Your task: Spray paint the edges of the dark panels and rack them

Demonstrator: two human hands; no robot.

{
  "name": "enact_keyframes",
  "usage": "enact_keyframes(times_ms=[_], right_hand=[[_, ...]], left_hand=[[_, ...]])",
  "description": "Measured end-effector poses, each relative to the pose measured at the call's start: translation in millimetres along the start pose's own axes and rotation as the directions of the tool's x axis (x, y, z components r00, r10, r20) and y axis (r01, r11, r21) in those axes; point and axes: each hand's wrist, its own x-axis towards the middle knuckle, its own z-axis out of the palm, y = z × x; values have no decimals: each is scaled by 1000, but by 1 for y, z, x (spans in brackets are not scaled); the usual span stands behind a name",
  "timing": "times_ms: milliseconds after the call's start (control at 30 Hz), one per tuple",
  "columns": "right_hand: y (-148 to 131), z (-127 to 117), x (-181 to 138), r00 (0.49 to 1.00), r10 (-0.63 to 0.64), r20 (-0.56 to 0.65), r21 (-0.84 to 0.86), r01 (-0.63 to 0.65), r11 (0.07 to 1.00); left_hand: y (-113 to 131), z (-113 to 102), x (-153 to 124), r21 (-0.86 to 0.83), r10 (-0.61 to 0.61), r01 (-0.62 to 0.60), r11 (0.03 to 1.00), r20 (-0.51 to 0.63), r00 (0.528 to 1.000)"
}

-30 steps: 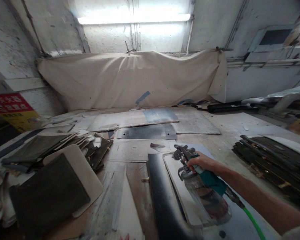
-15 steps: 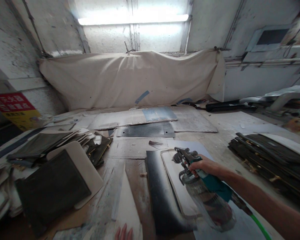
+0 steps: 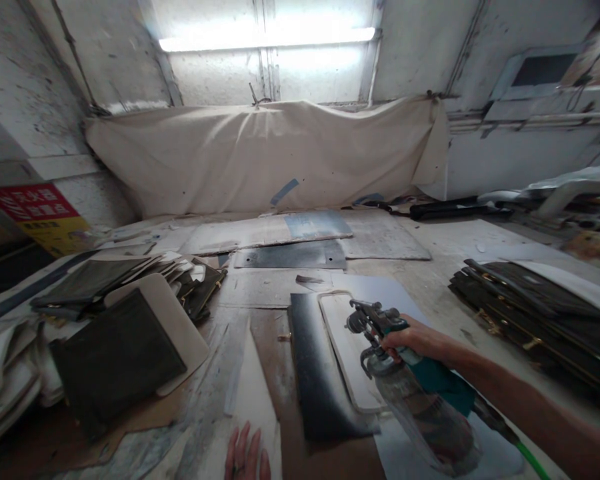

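Toward the worktop's (image 3: 437,287) near edge, the right hand (image 3: 415,339) is gripping a spray gun (image 3: 433,381) over a dark panel (image 3: 314,377); the left hand (image 3: 247,453), fingers outstretched, is lying over a pale strip (image 3: 253,393).

This is looking like a workshop: a spray gun (image 3: 433,379) is trailing a green hose (image 3: 533,461), stained boards (image 3: 250,233) are covering part of the tabletop (image 3: 433,283), dark pieces (image 3: 543,310) with brass-coloured fittings are lying stacked, a tube light (image 3: 267,40) is shining above a hanging cloth (image 3: 250,163), and the wall (image 3: 420,53) is showing grime.
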Motion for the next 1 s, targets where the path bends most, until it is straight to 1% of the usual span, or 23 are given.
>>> enact_keyframes(times_ms=[100, 200, 367, 567, 700, 833, 1000], right_hand=[[0, 2, -10, 1000, -11, 19, -19, 12, 1000], [2, 4, -19, 999, -17, 30, -35, 18, 999], [10, 7, -31, 999, -19, 50, -59, 22, 998], [17, 14, -46, 997, -28, 72, -64, 33, 997], [23, 17, -56, 996, -30, 84, -66, 36, 997], [34, 21, -63, 994, -52, 91, -71, 59, 996], [45, 29, -61, 996, -86, 34, -103, 89, 991]], left_hand=[[9, -6, 1, -21, -87, 88, 996, 39, 995], [19, -11, 4, -58, -131, 135, 989, 68, 989], [31, -21, 13, -112, -235, 236, 965, 27, 972], [36, -37, 20, -154, -286, 298, 942, 96, 953], [39, -46, 22, -165, -315, 331, 929, 112, 942], [43, -50, 22, -175, -331, 349, 921, 123, 936], [45, -51, 21, -176, -337, 352, 919, 111, 935]])
